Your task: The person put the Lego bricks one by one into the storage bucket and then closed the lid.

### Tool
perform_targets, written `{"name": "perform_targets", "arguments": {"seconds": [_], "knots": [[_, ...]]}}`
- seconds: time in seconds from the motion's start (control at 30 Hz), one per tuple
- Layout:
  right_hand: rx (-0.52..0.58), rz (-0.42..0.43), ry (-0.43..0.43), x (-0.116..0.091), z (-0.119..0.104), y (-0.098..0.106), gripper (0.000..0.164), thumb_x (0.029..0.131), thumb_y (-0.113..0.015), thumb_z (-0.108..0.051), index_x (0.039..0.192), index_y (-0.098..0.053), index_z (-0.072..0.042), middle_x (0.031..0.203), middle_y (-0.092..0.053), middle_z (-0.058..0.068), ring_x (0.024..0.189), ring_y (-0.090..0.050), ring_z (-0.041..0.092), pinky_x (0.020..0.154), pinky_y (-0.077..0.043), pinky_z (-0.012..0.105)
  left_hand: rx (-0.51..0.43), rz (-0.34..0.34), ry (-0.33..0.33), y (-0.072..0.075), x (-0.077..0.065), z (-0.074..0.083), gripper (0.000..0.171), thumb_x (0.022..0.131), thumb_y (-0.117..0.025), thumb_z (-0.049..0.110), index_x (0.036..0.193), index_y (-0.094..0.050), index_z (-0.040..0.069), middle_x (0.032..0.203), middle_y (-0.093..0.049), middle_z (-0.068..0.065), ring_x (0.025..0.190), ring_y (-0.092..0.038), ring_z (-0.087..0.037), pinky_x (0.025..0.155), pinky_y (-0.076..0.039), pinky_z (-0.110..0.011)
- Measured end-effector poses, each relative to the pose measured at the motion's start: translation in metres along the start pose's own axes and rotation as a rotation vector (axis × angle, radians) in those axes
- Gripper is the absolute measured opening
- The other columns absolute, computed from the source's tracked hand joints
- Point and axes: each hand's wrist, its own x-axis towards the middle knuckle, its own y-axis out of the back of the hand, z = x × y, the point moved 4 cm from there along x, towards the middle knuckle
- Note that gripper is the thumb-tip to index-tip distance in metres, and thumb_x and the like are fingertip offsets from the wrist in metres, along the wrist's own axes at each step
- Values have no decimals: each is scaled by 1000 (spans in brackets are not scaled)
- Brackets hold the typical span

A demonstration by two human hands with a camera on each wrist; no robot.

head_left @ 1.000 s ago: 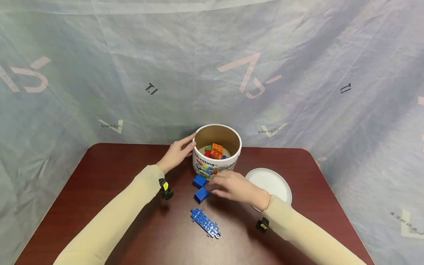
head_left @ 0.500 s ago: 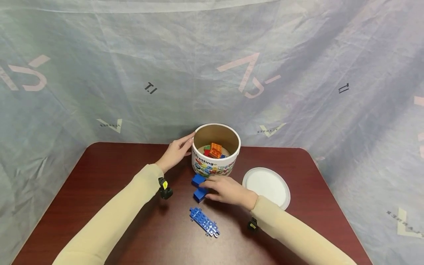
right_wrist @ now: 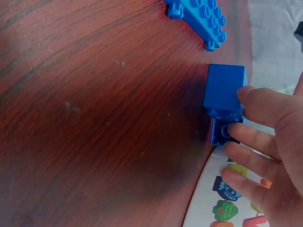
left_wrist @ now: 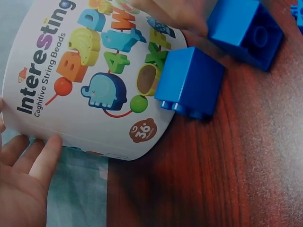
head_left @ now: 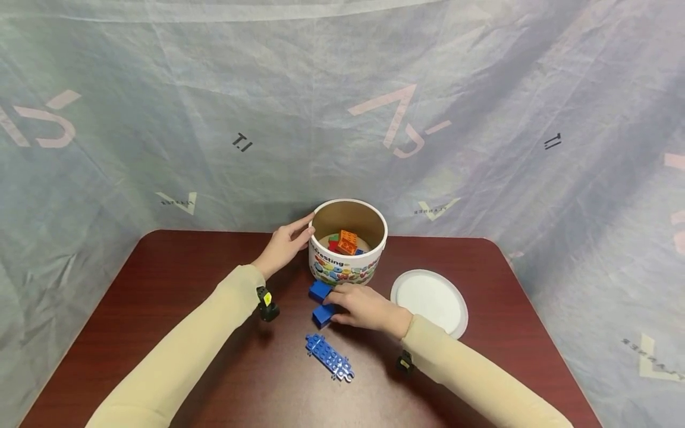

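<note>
Fingers (right_wrist: 255,139) of the right hand (head_left: 366,306) spread loosely in front of the tub (head_left: 348,273), part-open, with no firm grip showing; the thumb tip lies against or just beside the nearer block (head_left: 323,316). Nearest of all, well in front of the tub, is the flat studded piece (head_left: 329,358), best left undisturbed. The nearer block sits between that piece and the tub; a clean hold probably calls for thumb and forefinger squarely on opposite sides. The farther block (head_left: 319,290) lies just in front of the tub, and a stray fingertip could shove it into the tub. The lid (head_left: 430,302) lies to the tub's right. At the tub's left, the left hand (head_left: 280,252) rests straight-fingered against it; a light steadying touch should do. An orange brick (head_left: 348,242) lies inside the tub, and behind the tub hangs a sheet (head_left: 299,119)
</note>
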Motion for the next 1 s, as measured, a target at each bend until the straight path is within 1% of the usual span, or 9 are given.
{"name": "perform_targets", "arguments": {"seconds": [0.03,0.07,0.17,0.33,0.5,0.63,0.73,0.8,1.0], "knots": [[-5,0,-4,0,0,0,34,97,-77,-27,127,-70,-11,114,-68,4,106,-65,18,94,-57,33,1,-2,2,0,0,0,56,110,-56,28,162,-40,17,165,-38,-14,141,-52,-35,104,-53,-48],[-9,-1,-8,0,0,0,36,97,-77,-27,128,-70,-11,115,-68,4,106,-65,18,94,-58,33,8,1,-1,0,2,-4,56,109,-57,30,162,-40,19,165,-38,-13,140,-53,-34,103,-53,-47],[-17,-1,-5,0,0,-1,38,97,-78,-27,130,-69,-11,115,-68,4,106,-64,18,93,-58,33,15,2,1,1,2,-3,56,110,-57,29,162,-40,20,165,-39,-13,139,-54,-34,102,-54,-47],[-31,19,12,-2,-1,-1,32,97,-78,-28,123,-71,-11,112,-67,3,103,-64,17,91,-57,32,2,-1,9,4,3,-6,56,109,-56,31,162,-40,21,165,-39,-12,139,-53,-33,102,-53,-48],[-34,26,13,-8,1,-1,31,95,-79,-26,120,-72,-10,109,-68,3,101,-65,16,89,-57,31,-15,-5,7,1,4,-9,57,109,-57,32,162,-41,22,165,-40,-10,141,-53,-31,102,-54,-46],[-32,13,3,-10,2,0,28,94,-80,-24,116,-71,-10,103,-69,4,95,-63,16,83,-57,30,-21,-14,10,0,4,-7,57,109,-57,33,162,-40,23,165,-40,-10,141,-52,-30,102,-54,-44],[-35,6,-17,-10,3,0,26,94,-81,-26,112,-70,-10,98,-68,4,90,-61,16,77,-56,30,-26,-13,15,0,3,-7,56,109,-57,31,162,-40,23,165,-39,-9,142,-52,-31,102,-54,-43],[-38,5,-26,-11,5,1,27,94,-81,-27,110,-69,-10,97,-67,3,90,-60,16,76,-55,30,-29,-12,20,1,3,-7,55,110,-56,29,162,-40,24,166,-38,-9,142,-51,-30,102,-54,-43],[13,19,-29,-13,5,10,31,93,-81,-24,119,-71,-10,109,-70,2,100,-64,16,86,-58,33,-27,-5,13,1,1,-7,56,109,-56,31,163,-39,24,166,-38,-8,143,-51,-30,101,-54,-43]]}}
